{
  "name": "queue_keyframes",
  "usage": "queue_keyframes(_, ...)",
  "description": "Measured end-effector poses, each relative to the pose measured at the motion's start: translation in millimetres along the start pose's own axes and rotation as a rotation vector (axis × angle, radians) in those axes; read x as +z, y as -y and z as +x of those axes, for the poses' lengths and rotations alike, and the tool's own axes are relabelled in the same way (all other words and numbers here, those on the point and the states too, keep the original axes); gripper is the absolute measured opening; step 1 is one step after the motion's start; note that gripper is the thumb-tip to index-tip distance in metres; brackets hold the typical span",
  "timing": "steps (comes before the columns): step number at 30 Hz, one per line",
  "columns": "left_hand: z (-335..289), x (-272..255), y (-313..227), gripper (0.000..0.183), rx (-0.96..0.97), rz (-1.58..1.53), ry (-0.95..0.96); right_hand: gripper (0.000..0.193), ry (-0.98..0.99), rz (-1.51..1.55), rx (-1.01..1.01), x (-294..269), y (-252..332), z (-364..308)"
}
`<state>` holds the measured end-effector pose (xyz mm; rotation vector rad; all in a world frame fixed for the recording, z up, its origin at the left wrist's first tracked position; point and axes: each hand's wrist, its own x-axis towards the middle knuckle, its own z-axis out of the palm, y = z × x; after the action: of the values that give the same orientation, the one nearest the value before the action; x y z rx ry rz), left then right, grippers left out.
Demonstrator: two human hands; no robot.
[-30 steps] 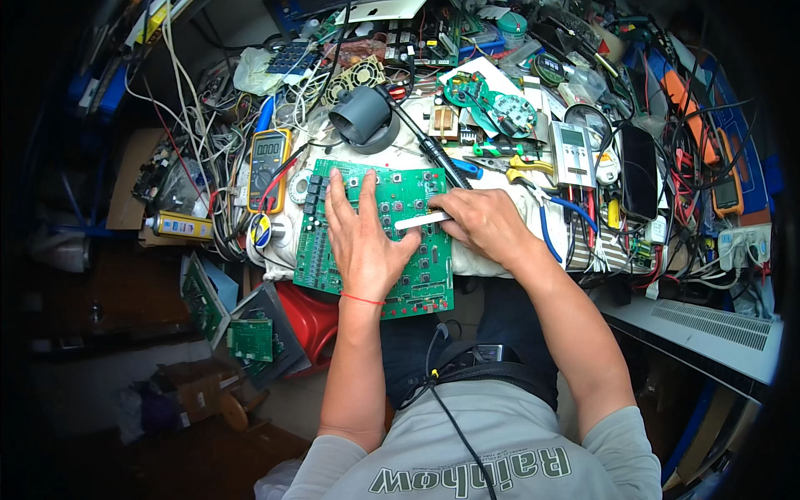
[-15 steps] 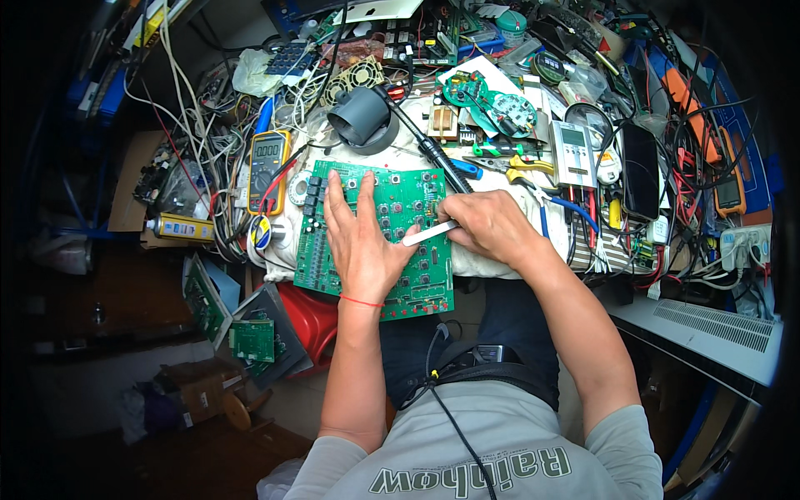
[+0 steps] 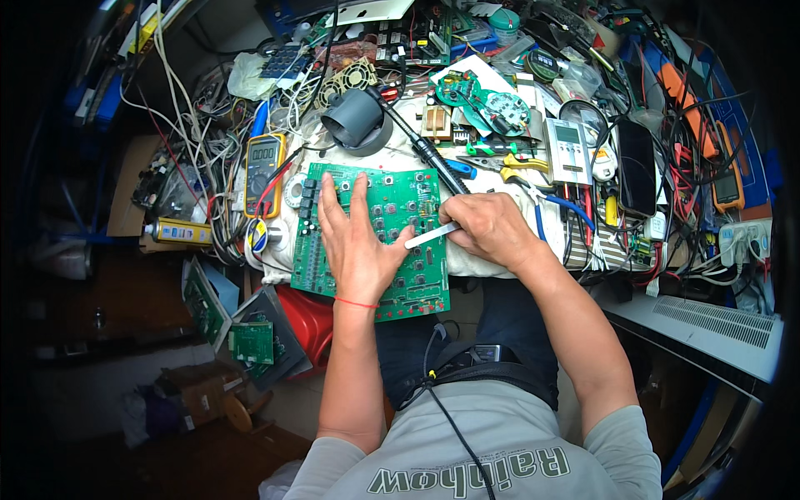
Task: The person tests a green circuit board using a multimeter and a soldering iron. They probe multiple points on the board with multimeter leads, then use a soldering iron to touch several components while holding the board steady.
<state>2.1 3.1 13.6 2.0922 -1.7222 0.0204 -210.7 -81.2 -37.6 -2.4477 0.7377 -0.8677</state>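
A green circuit board (image 3: 429,287) overhangs the near edge of the workbench, studded with small black push buttons and with red parts along its near edge. My left hand (image 3: 363,250) lies spread on it, fingers pointing away from me, a thin red string around the wrist. The left thumb is at one end of a slim, flat, pale tool (image 3: 431,237); whether it touches it I cannot tell. My right hand (image 3: 487,223) is closed around the tool's other end at the board's right edge. The tool's gripped end is hidden in my fingers.
A yellow multimeter (image 3: 264,177) lies left of the board. Beyond it stand a grey cylinder (image 3: 354,119) and a black rod (image 3: 429,154). Yellow-handled pliers (image 3: 527,164), a silver meter (image 3: 567,150) and a black phone (image 3: 637,171) lie to the right. Tangled cables (image 3: 187,125) crowd the left.
The whole view has shifted slightly, so things sit a little farther left. My left hand stays spread on the board, and my right hand keeps hold of the pale tool.
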Motion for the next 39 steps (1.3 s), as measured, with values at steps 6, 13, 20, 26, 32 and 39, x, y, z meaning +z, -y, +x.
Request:
queue_keyframes(6,0,0,1,0.103,0.015,-0.003,-0.003,0.024,-0.09,-0.026,-0.02,5,-1,-1)
queue_keyframes(13,0,-1,0,0.1,-0.005,0.003,0.007,0.028,-0.079,-0.085,-0.036,7,-6,-7)
queue_keyframes(20,-1,-3,1,0.1,0.007,-0.014,0.011,0.031,-0.129,-0.075,0.038,-2,2,-13)
queue_keyframes(26,-2,-4,0,0.099,0.006,-0.012,0.015,0.023,-0.343,0.38,0.511,-17,20,-24)
queue_keyframes(32,-2,-5,0,0.096,0.005,0.001,0.02,0.026,-0.419,0.434,0.475,-26,29,-36)
queue_keyframes(39,-6,-13,-1,0.082,0.07,0.022,-0.077,0.02,-0.376,0.508,0.538,-23,38,-43)
